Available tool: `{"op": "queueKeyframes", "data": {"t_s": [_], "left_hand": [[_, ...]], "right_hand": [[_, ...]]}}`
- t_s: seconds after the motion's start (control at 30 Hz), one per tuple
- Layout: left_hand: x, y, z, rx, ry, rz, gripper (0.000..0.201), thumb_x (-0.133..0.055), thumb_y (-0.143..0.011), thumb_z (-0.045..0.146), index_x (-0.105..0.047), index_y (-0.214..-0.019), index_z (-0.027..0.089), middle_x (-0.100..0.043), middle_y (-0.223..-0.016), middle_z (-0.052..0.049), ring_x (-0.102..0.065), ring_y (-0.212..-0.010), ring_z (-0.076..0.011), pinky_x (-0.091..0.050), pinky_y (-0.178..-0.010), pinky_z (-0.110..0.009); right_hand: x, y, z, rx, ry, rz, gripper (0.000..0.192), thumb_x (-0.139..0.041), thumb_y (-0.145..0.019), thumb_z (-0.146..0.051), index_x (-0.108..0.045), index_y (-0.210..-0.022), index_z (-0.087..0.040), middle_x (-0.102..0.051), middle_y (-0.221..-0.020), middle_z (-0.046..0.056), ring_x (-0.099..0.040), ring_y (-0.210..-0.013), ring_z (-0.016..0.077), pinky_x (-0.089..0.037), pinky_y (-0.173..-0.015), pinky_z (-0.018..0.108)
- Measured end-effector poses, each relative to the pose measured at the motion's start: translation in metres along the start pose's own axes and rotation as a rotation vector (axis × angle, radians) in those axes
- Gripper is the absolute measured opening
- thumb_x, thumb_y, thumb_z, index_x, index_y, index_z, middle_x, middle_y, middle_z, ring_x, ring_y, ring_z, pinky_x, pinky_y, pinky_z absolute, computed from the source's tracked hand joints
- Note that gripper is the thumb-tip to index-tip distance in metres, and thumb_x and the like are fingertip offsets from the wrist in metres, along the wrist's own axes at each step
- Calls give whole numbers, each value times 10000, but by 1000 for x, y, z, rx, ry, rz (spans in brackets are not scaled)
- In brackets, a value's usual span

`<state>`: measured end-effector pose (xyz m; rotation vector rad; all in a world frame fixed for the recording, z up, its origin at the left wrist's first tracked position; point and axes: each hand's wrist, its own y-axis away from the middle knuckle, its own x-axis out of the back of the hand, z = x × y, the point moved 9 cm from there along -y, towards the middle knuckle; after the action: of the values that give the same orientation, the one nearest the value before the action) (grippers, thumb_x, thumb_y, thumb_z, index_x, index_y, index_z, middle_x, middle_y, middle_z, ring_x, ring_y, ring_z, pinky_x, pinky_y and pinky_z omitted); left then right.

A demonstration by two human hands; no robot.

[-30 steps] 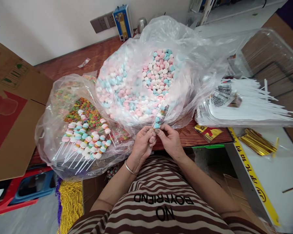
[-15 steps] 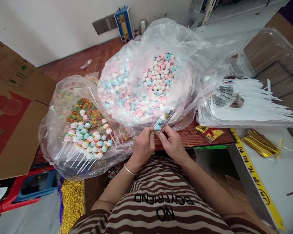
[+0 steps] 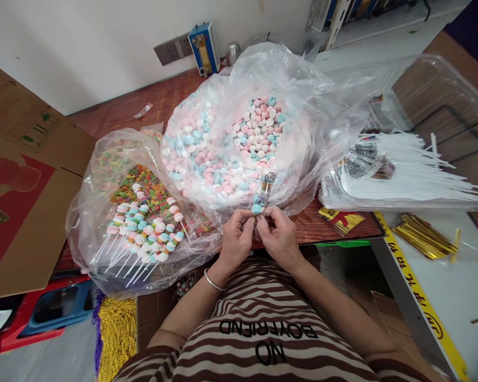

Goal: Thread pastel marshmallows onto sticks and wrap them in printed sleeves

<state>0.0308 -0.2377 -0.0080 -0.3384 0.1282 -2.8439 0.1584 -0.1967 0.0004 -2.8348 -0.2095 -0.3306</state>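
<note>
A narrow clear sleeve of pastel candies [image 3: 263,192] stood nearly upright at the near edge of the wooden table [image 3: 115,111], its lower end pinched between both hands. The left hand [image 3: 235,241] and right hand [image 3: 281,236] met knuckle to knuckle just above the striped shirt [image 3: 263,329], fingertips closed on the sleeve's base, wrists bent inward. Behind it sat a big open bag of loose pink, blue and white candies [image 3: 239,143], and to the left lay a bag of finished candy sticks [image 3: 143,228].
</note>
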Motion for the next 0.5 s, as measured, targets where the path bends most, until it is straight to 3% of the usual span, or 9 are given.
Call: {"op": "queueKeyframes", "data": {"t_s": [0.13,0.33,0.43,0.47,0.5], "left_hand": [[3,-6,-1,-74,169,-44,165,-645,-946,356,-683,-960,195,-705,-932,-30,-667,-900,-165,-535,-866,-306],[26,-10,46,-418,34,-157,110,-691,-919,277,-774,-860,236,-674,-1295,-92,-561,-1342,-263,-459,-1111,-466],[51,-1,80,-498,-126,-15,195,-685,-921,221,-762,-1094,270,-675,-1336,-89,-595,-1303,-236,-479,-1088,-436],[56,4,89,-498,-137,6,245,-685,-919,200,-747,-1143,278,-716,-1259,-73,-653,-1203,-207,-510,-1035,-386],[54,9,96,-481,-124,-49,247,-680,-921,189,-745,-1142,278,-760,-1138,-48,-702,-1071,-177,-539,-956,-327]], "right_hand": [[-2,0,5,-115,-235,-96,175,-630,-874,-353,-547,-785,-227,-534,-699,-19,-472,-635,144,-404,-592,277],[-45,24,-4,-372,-636,-563,296,-690,-858,-474,-565,-807,-211,-515,-671,-50,-404,-548,90,-362,-505,222],[-42,12,-9,-333,-612,-511,290,-710,-849,-465,-571,-808,-213,-571,-698,-38,-498,-598,109,-453,-574,243],[-35,4,-13,-280,-585,-442,280,-711,-851,-458,-572,-810,-218,-602,-724,-27,-546,-645,125,-486,-621,259],[-25,-5,-18,-216,-545,-372,266,-705,-863,-448,-574,-814,-222,-627,-747,-17,-581,-688,140,-504,-658,271]]}}
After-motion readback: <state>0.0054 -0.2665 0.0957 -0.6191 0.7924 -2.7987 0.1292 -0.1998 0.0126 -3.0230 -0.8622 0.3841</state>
